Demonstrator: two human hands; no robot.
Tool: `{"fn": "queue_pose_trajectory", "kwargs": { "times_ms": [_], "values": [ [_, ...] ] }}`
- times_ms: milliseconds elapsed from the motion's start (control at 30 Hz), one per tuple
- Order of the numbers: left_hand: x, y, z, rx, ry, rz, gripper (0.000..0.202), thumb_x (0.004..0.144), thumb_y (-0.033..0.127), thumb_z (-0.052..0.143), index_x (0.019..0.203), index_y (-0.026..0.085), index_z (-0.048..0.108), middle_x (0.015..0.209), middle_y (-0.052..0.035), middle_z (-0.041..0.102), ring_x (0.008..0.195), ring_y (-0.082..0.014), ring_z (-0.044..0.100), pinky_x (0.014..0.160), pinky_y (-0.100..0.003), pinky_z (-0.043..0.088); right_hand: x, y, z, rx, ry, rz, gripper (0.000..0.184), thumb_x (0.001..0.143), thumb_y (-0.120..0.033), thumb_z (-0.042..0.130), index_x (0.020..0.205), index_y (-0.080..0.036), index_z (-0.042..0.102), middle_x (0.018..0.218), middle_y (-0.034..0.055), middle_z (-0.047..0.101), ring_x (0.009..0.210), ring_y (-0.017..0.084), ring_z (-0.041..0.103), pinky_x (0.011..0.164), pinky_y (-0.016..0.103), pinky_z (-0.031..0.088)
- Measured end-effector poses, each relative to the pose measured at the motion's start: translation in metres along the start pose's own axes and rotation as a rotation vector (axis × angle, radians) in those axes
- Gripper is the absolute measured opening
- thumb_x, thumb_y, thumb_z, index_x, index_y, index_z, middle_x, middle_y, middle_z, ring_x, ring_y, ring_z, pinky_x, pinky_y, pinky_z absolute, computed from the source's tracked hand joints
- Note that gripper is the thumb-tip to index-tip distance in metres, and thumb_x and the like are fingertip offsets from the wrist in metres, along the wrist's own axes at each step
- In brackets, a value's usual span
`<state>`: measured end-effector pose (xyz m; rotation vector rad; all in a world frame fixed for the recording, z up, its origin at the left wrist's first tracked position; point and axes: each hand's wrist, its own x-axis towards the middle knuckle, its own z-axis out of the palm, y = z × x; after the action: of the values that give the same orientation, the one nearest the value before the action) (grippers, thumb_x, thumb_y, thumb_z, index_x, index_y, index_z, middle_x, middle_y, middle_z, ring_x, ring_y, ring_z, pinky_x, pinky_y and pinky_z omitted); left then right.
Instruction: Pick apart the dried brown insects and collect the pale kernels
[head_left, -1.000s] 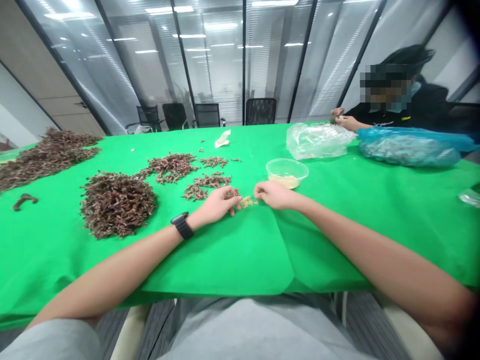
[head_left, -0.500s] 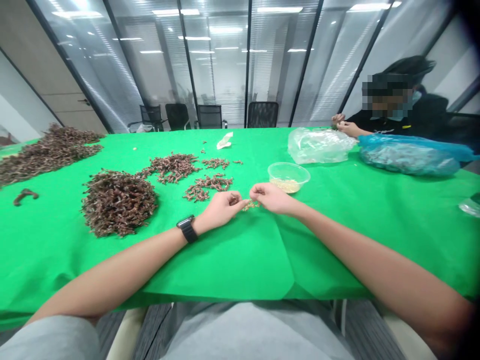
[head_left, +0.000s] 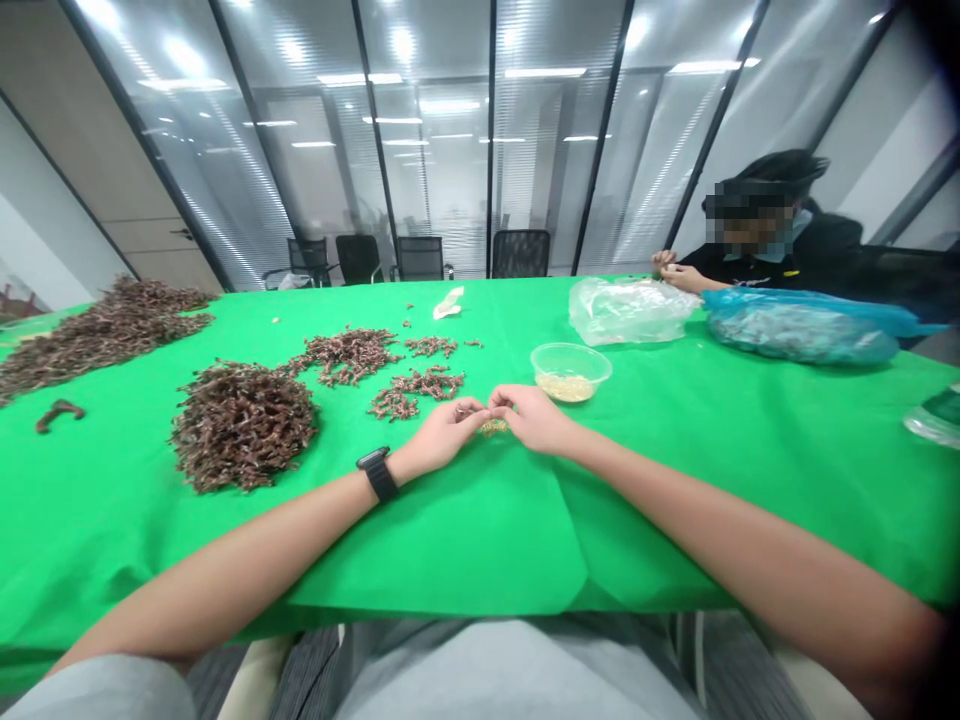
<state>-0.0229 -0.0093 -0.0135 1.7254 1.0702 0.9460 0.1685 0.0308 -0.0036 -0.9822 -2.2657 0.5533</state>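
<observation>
My left hand (head_left: 444, 436), with a black watch at the wrist, is closed in a pinch; bits of a dark brown dried twig show among its fingers. Its fingertips meet those of my right hand (head_left: 534, 418), also pinched; whatever lies between them is too small to make out. Under the fingertips is a little heap of yellowish bits (head_left: 493, 427) on the green cloth. Just beyond my right hand stands a clear plastic bowl (head_left: 571, 358) with pale yellowish bits in its bottom. Small clusters of brown knobbly twigs (head_left: 420, 388) lie beyond my left hand.
A dense mound of brown twigs (head_left: 244, 425) sits to the left, with a larger pile (head_left: 97, 325) behind. One loose twig (head_left: 58, 414) lies apart. A clear bag (head_left: 630, 310), a blue bag (head_left: 802, 325) and a person's hands (head_left: 679, 275) are at the far right.
My hands have come together: the fingertips, slightly apart before, now touch above the yellowish bits. The view has tilted up a little, so the table sits lower in it.
</observation>
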Motion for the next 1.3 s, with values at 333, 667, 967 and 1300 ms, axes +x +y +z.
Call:
{"fn": "queue_pose_trajectory", "kwargs": {
  "times_ms": [333,667,967,1300],
  "values": [
    [-0.002,0.002,-0.007,-0.082,0.004,-0.07,0.043,0.085,0.059,0.065,0.081,0.016,0.059,0.057,0.006,0.043,0.051,-0.0084,0.031,0.053,-0.026,0.021,-0.006,-0.003,0.003,-0.137,0.069,-0.139,0.007,0.094,-0.015,0.056,0.089,-0.018,0.06,0.089,0.0053,0.066,0.084,0.018,0.058,0.077,0.028,0.041],
    [0.0,0.0,-0.005,-0.035,0.042,-0.079,0.045,0.082,0.059,0.068,0.087,0.015,0.061,0.058,0.0059,0.047,0.051,-0.0079,0.034,0.052,-0.024,0.024,-0.011,-0.009,0.002,-0.417,0.025,-0.174,0.015,0.102,-0.022,0.048,0.097,-0.016,0.061,0.097,0.0098,0.066,0.09,0.021,0.058,0.079,0.03,0.04],
    [-0.002,0.003,-0.006,-0.068,0.028,-0.102,0.043,0.084,0.058,0.066,0.088,0.015,0.061,0.055,0.0063,0.047,0.049,-0.0073,0.034,0.049,-0.022,0.023,-0.01,-0.002,0.005,-0.257,0.0,-0.136,0.011,0.101,-0.02,0.051,0.094,-0.017,0.059,0.093,0.0072,0.065,0.085,0.019,0.057,0.077,0.029,0.039],
    [-0.002,0.004,-0.006,-0.08,-0.024,-0.12,0.043,0.089,0.059,0.062,0.09,0.016,0.06,0.054,0.0079,0.043,0.047,-0.0066,0.03,0.047,-0.022,0.02,-0.02,-0.001,0.007,-0.155,0.014,-0.141,0.016,0.104,-0.022,0.046,0.093,-0.019,0.058,0.092,0.0062,0.063,0.089,0.02,0.058,0.081,0.031,0.043]
  ]
}}
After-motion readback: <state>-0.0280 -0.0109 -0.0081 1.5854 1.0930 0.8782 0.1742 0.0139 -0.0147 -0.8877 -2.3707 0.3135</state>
